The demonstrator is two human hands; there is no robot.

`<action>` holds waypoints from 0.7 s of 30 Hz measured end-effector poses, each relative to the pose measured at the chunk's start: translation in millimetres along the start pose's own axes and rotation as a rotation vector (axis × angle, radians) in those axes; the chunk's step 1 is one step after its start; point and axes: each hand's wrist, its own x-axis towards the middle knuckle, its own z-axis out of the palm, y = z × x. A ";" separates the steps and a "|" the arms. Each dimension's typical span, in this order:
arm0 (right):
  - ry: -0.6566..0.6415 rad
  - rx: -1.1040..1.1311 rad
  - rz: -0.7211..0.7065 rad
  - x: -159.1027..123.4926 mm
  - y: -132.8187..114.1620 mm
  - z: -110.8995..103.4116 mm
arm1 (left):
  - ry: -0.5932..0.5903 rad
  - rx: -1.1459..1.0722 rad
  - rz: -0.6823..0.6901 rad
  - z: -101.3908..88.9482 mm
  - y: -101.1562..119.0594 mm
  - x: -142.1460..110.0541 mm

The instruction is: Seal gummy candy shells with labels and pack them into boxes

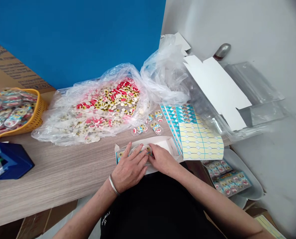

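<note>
A shallow white box (pixel 165 143) lies at the table's front edge, with small clear eye-and-mouth packs (pixel 121 154) inside it. My left hand (pixel 130 167) rests over the packs, its fingers stretched out and a little apart. At the box's middle, my right hand (pixel 162 160) pinches the end of a clear pack (pixel 147 148) between thumb and fingers. The fingers of both hands partly cover the packs. Just behind the box sit several loose clear packs (pixel 156 128) with the same colourful pieces.
Plastic bags of red, yellow and white pieces (pixel 113 98) spread across the back. A yellow basket (pixel 39 109) of packs stands left, behind a blue tape dispenser (pixel 14 159). Printed card sheets (pixel 200 141), clear boxes with a white insert (pixel 217 86) and a tub (pixel 256 189) are right.
</note>
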 end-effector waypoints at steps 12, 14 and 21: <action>0.034 -0.110 0.017 0.5 -4.9 -38.4 | -0.054 -0.016 -0.033 4.9 -0.4 3.2; 0.154 -0.203 0.082 14.2 -5.2 -56.4 | -0.055 -0.024 -0.039 5.2 -0.4 2.8; 0.051 -0.393 0.297 92.8 16.4 -81.5 | -0.037 0.005 -0.043 7.7 -1.6 0.6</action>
